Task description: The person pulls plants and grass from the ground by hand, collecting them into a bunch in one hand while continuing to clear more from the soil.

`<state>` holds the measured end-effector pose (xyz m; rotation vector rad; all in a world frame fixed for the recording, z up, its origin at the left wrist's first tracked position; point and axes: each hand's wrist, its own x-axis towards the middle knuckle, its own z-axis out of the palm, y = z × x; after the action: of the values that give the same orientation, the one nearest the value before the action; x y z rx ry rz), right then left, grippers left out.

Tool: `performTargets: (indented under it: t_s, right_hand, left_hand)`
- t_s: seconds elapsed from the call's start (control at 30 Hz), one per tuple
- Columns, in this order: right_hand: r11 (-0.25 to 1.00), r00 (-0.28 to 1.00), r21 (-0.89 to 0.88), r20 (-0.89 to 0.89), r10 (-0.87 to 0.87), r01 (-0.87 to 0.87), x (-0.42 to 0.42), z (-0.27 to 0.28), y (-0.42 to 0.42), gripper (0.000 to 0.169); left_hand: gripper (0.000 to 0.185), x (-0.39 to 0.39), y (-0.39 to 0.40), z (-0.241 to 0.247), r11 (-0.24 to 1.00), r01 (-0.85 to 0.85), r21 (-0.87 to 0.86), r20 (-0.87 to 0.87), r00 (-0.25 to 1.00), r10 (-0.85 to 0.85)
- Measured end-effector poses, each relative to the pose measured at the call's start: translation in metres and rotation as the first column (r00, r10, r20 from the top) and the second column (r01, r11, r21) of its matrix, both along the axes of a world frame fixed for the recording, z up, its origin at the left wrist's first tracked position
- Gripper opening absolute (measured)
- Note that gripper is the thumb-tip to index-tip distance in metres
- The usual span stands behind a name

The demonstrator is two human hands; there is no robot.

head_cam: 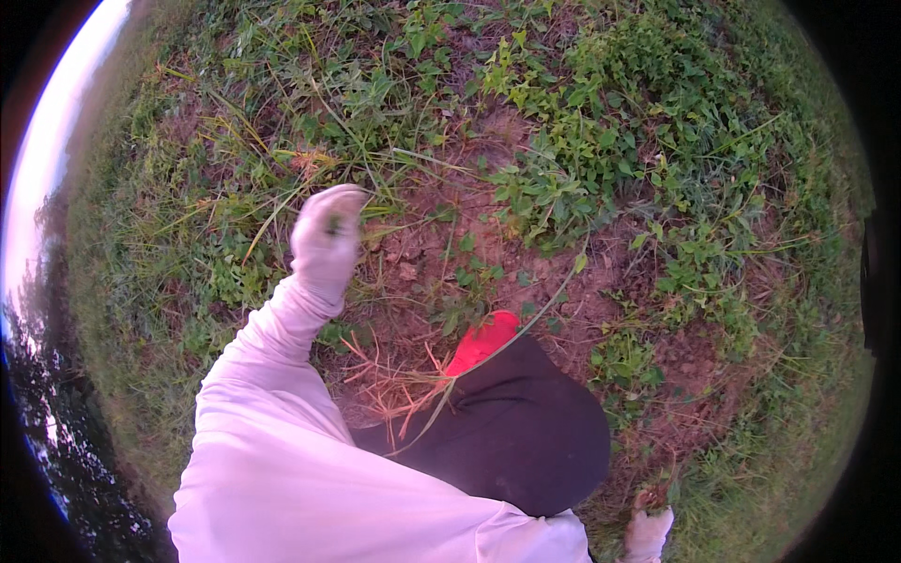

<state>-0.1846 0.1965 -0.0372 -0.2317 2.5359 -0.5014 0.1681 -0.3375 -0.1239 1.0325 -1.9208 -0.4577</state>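
My left hand (327, 229) is in a pale glove and blurred, raised over the grass with its fingers curled. A green patch shows at the palm, and whether it is held or seen through a gap I cannot tell. Grass blades (383, 210) lie close beside its fingers. Down at the lower right, my right hand (649, 529), also gloved, grips a small clump of weeds (656, 497) low over the ground. A long-stemmed sedge (521, 331) arches across my dark trouser leg (535, 429), its brownish, branching seed head (401, 394) spread beside the leg.
Leafy weeds (612, 119) grow thickly ahead and to the right. Tall grass (190, 204) stands at the left. Reddish bare soil (415, 253) shows between the plants, and again at the right (693, 359). My red shoe (486, 343) rests on the soil. Trees (77, 457) rise at the left rim.
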Motion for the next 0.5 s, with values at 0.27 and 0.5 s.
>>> performTargets:
  t_s: [0.27, 0.5]
  right_hand:
    - [0.983, 0.989, 0.157, -0.104, 0.108, -0.091, 0.014, 0.022, -0.064, 0.026]
    - [0.983, 0.975, -0.114, 0.184, -0.124, 0.147, 0.001, -0.004, -0.017, 0.025]
  left_hand:
    - [0.043, -0.137, 0.000, -0.096, 0.914, -0.174, 0.367, 0.907, 0.287, -0.310]
    - [0.026, -0.130, -0.012, -0.146, 0.521, -0.528, 0.671, 0.722, 0.624, -0.299]
